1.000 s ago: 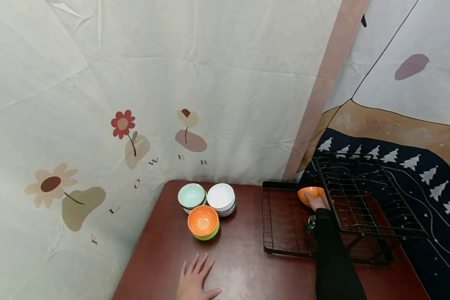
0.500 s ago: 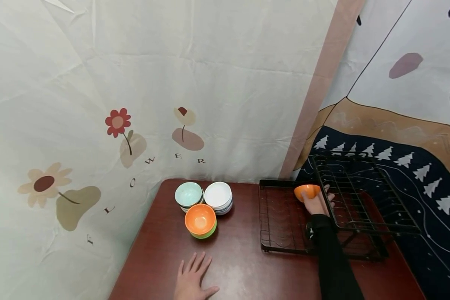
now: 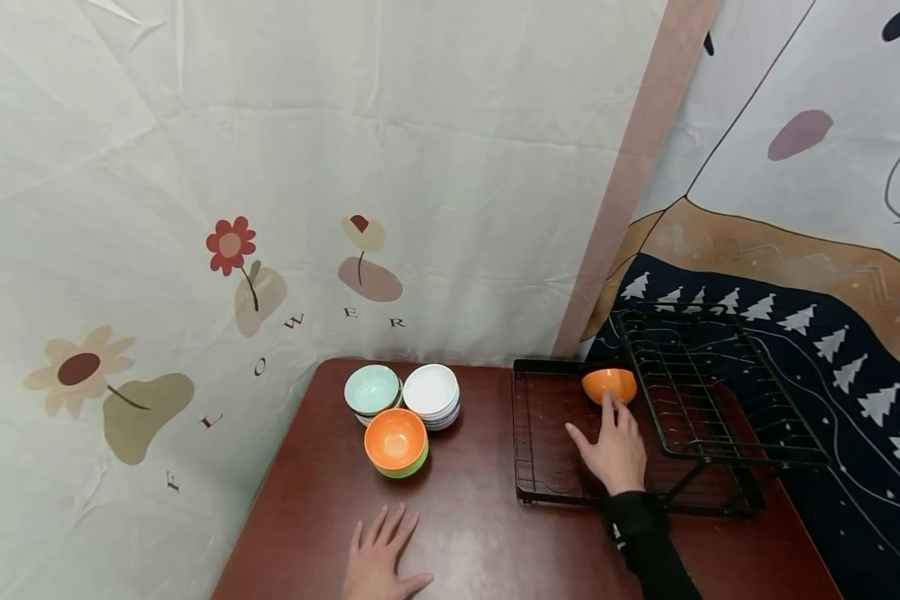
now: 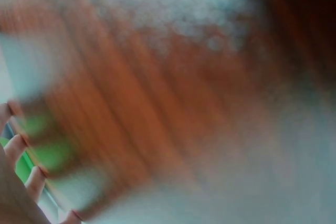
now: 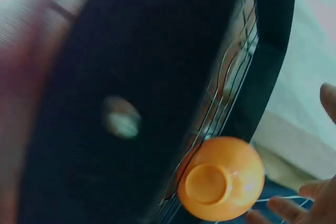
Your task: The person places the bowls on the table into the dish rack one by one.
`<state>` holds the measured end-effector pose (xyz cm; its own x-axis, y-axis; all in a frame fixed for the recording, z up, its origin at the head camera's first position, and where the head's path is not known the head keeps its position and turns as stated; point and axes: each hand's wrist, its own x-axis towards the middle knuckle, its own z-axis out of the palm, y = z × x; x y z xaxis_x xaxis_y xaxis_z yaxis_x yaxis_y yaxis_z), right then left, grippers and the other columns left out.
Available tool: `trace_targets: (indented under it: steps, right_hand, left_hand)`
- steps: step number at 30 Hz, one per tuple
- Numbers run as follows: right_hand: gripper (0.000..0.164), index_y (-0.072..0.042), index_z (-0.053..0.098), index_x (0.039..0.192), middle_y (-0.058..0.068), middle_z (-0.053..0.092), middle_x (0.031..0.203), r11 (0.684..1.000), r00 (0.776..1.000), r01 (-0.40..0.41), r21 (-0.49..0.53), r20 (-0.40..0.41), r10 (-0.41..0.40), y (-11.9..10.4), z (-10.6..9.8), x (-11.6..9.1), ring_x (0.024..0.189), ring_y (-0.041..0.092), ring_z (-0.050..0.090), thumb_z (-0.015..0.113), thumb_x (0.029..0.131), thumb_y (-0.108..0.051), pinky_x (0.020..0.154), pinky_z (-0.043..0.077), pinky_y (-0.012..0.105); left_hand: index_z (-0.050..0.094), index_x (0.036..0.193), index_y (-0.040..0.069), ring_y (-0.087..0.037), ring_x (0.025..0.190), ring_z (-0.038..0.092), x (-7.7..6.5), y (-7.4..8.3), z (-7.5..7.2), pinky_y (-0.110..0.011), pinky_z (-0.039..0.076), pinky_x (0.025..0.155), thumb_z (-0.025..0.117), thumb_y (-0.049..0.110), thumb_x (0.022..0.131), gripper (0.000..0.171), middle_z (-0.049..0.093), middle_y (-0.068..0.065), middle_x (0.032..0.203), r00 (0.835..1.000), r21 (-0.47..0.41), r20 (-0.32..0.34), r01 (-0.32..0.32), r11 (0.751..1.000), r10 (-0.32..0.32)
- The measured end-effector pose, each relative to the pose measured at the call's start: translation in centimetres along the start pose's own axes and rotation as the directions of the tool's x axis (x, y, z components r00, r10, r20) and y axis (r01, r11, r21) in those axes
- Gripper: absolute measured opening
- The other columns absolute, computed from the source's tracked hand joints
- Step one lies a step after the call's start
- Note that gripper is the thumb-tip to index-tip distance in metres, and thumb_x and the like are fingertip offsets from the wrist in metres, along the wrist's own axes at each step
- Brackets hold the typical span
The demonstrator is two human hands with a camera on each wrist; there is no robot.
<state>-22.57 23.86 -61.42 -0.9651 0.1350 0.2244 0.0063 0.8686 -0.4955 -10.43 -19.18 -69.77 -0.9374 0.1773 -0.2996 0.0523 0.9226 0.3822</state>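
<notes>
An orange bowl (image 3: 606,384) stands tilted in the lower tier of the black dish rack (image 3: 555,500), its underside towards me. My right hand (image 3: 617,450) is just in front of it with fingers extended. In the right wrist view the fingers lie apart from the bowl's foot ring (image 5: 207,183). My left hand (image 3: 378,558) rests flat on the table with spread fingers. Ahead of it is another orange bowl (image 3: 395,437), stacked on a green bowl (image 3: 405,470). Behind these stand a stack topped by a pale green bowl (image 3: 372,389) and one topped by a white bowl (image 3: 431,390).
The rack's upper tier (image 3: 720,383) overhangs its right side, close to the right hand. A pale wall cloth (image 3: 457,208) borders the back of the brown table (image 3: 480,533); a dark patterned cloth (image 3: 862,467) hangs at the right.
My right hand has let go of the orange bowl in the rack and drawn back towards me, its fingers opening. The left hand stays on the table. The view shifts slightly.
</notes>
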Motion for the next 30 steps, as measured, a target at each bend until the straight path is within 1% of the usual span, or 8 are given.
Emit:
trace_targets:
  steps: [4,6,9,11,16,20,26,30]
  right_hand:
    - [0.096,-0.001,0.035,0.171,0.034,0.043,0.167,0.99,0.99,0.134,-0.035,-0.045,-0.136,-0.1,0.2,-3.4,0.15,0.058,0.044,0.084,0.097,-0.039,0.12,0.04,0.073]
    - [0.096,-0.004,0.039,0.17,0.032,0.046,0.166,0.982,0.982,0.181,-0.053,-0.05,-0.183,0.1,0.3,-5.3,0.151,0.055,0.045,0.087,0.094,-0.039,0.121,0.039,0.072]
    - [0.095,-0.007,0.044,0.168,0.028,0.05,0.163,0.971,0.973,0.223,-0.083,-0.047,-0.227,0.6,0.3,-7.9,0.149,0.052,0.048,0.089,0.091,-0.04,0.12,0.04,0.071]
    - [0.096,-0.01,0.045,0.167,0.025,0.052,0.163,0.968,0.971,0.23,-0.101,-0.044,-0.235,1.0,0.3,-9.4,0.148,0.05,0.05,0.09,0.089,-0.042,0.119,0.042,0.07]
    - [0.099,-0.017,0.045,0.168,0.023,0.053,0.163,0.977,0.983,0.183,-0.105,-0.003,-0.184,2.0,0.0,-12.4,0.148,0.049,0.049,0.092,0.086,-0.046,0.117,0.042,0.068]
    - [0.097,-0.012,0.05,0.165,0.025,0.055,0.162,0.985,0.99,0.136,-0.109,0.051,-0.131,3.0,0.0,-14.1,0.148,0.051,0.049,0.092,0.086,-0.05,0.116,0.042,0.071]
    - [0.097,-0.004,0.052,0.163,0.027,0.05,0.166,0.99,0.983,0.062,-0.128,0.178,-0.038,4.3,-0.2,-15.4,0.151,0.054,0.046,0.079,0.093,-0.067,0.118,0.036,0.076]
    - [0.099,-0.004,0.052,0.163,0.028,0.049,0.167,0.99,0.978,0.031,-0.137,0.209,-0.002,4.7,-0.4,-15.8,0.152,0.053,0.045,0.074,0.094,-0.072,0.12,0.035,0.076]
  left_hand:
    - [0.05,0.166,0.035,-0.045,0.165,0.036,-0.1,0.1,0.2,-0.082,0.017,0.129,0.069,0.093,0.079,0.106,0.048,-0.007,0.174,1.0,-0.016,0.007,-0.002,1.0,0.002]
    - [0.05,0.166,0.035,-0.046,0.164,0.036,-0.3,0.2,0.2,-0.083,0.017,0.129,0.07,0.091,0.08,0.105,0.048,-0.007,0.174,1.0,-0.019,0.018,-0.001,1.0,0.002]
    - [0.051,0.166,0.035,-0.047,0.164,0.035,-0.4,0.3,0.0,-0.083,0.016,0.128,0.073,0.088,0.082,0.102,0.047,-0.008,0.174,1.0,-0.017,0.021,-0.005,1.0,0.005]
    - [0.051,0.166,0.034,-0.047,0.164,0.036,-0.4,0.4,-0.2,-0.083,0.017,0.128,0.073,0.087,0.082,0.102,0.048,-0.009,0.174,1.0,-0.013,0.009,-0.011,1.0,0.011]
    - [0.052,0.165,0.033,-0.045,0.164,0.036,-0.4,0.4,-0.4,-0.082,0.017,0.129,0.071,0.09,0.08,0.104,0.049,-0.007,0.174,1.0,-0.016,-0.013,-0.007,1.0,0.007]
    - [0.051,0.166,0.034,-0.044,0.165,0.036,-0.3,0.3,-0.2,-0.082,0.016,0.129,0.069,0.092,0.08,0.105,0.048,-0.006,0.174,1.0,-0.009,-0.006,0.001,1.0,-0.001]
    - [0.05,0.166,0.035,-0.045,0.164,0.035,-0.3,0.3,-0.2,-0.083,0.016,0.129,0.07,0.09,0.081,0.103,0.048,-0.007,0.174,1.0,0.004,-0.007,-0.005,1.0,0.005]
    - [0.051,0.166,0.034,-0.045,0.164,0.036,-0.2,0.4,-0.3,-0.083,0.017,0.129,0.071,0.09,0.081,0.103,0.048,-0.007,0.174,1.0,-0.003,-0.01,-0.004,1.0,0.004]
